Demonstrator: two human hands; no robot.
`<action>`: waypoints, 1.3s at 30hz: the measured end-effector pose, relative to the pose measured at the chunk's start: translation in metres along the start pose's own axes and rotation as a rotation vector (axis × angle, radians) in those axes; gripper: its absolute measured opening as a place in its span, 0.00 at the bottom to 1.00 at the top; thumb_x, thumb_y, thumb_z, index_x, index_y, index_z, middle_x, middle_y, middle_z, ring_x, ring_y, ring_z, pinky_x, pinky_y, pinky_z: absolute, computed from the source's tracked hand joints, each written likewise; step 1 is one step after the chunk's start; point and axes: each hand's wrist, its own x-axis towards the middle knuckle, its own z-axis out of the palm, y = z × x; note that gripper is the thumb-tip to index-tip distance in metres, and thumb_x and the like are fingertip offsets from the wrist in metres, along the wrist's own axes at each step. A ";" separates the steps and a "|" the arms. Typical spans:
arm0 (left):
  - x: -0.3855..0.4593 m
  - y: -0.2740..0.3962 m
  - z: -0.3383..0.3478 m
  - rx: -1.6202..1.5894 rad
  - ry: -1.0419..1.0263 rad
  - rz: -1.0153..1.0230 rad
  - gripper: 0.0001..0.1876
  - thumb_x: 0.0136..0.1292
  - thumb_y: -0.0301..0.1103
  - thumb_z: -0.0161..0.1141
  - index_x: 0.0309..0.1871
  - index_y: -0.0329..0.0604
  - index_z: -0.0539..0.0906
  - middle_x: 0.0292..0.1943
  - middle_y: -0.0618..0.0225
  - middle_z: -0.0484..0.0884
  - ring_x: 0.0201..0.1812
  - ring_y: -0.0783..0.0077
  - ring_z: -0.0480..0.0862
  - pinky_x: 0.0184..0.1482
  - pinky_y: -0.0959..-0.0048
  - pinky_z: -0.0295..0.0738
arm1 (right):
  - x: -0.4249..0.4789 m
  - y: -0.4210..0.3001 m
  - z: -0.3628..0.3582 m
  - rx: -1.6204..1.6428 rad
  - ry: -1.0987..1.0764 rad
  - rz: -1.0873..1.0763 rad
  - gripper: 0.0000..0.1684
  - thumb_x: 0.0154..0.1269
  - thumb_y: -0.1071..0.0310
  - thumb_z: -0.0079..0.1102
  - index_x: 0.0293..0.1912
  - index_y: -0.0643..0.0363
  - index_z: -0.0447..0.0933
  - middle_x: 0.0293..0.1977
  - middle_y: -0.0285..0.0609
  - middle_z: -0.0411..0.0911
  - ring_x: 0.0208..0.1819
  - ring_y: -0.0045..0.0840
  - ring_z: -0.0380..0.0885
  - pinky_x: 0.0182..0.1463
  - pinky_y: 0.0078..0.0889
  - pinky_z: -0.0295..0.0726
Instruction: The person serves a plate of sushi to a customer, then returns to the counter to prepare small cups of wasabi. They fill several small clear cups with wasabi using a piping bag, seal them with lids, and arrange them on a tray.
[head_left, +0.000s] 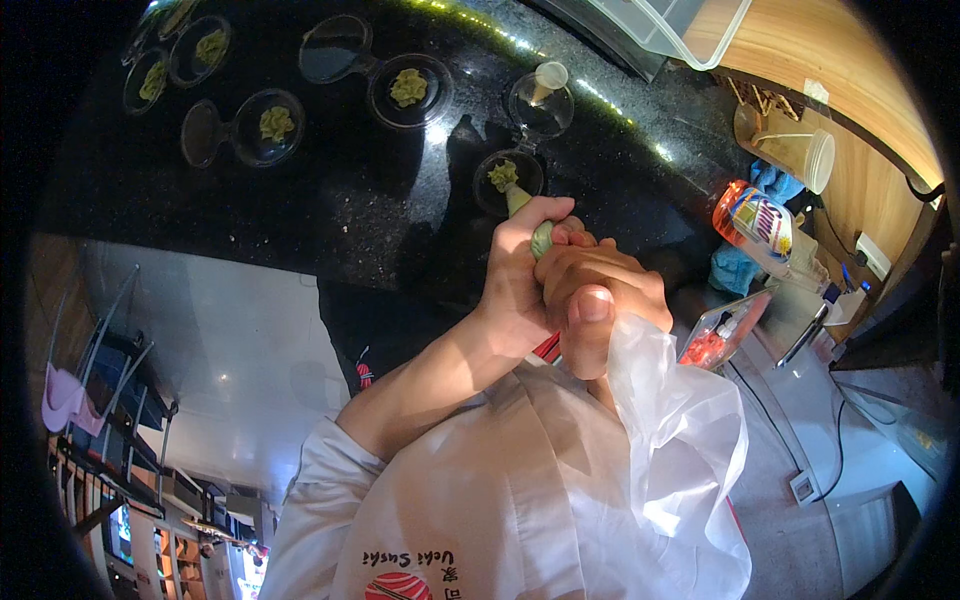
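Note:
Both hands are closed around a clear plastic piping bag (675, 420) of green paste. My left hand (517, 277) grips it near the tip, and my right hand (600, 292) squeezes behind, with the loose bag hanging over the white jacket. The nozzle touches or nearly touches green paste (502, 175) in a small round clear lidded cup (486, 196). More such cups with piped green paste, a middle one (448, 101) and a left one (298, 135) among them, stand lids open on the black speckled counter (337, 202). The paste inside the bag is mostly hidden by my fingers.
At the right lie an orange-capped cleaner bottle (765, 225), a blue cloth (731, 268) and a clear plastic cup (819, 161). A clear bin (709, 56) sits at the upper right. Two more paste-filled rounds (214, 71) are at the upper left.

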 end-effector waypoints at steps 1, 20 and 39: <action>-0.002 0.000 0.003 0.027 0.036 0.005 0.17 0.72 0.46 0.54 0.28 0.47 0.76 0.27 0.69 0.79 0.35 0.70 0.81 0.47 0.70 0.77 | 0.001 -0.002 0.000 -0.003 0.002 -0.001 0.37 0.81 0.51 0.43 0.17 0.65 0.67 0.16 0.44 0.70 0.21 0.34 0.77 0.44 0.41 0.84; -0.023 -0.020 0.020 -0.007 -0.098 -0.057 0.17 0.68 0.47 0.64 0.29 0.47 0.76 0.32 0.68 0.79 0.43 0.68 0.82 0.58 0.66 0.77 | -0.012 -0.012 -0.015 0.286 0.082 -0.197 0.35 0.78 0.46 0.55 0.19 0.60 0.62 0.14 0.39 0.66 0.16 0.30 0.68 0.28 0.36 0.72; -0.010 -0.005 0.009 0.238 -0.032 0.062 0.12 0.71 0.46 0.63 0.40 0.50 0.79 0.37 0.68 0.82 0.44 0.64 0.84 0.52 0.63 0.81 | -0.020 0.023 -0.007 0.455 0.235 -0.265 0.23 0.75 0.69 0.54 0.21 0.61 0.65 0.16 0.39 0.67 0.16 0.25 0.66 0.23 0.30 0.67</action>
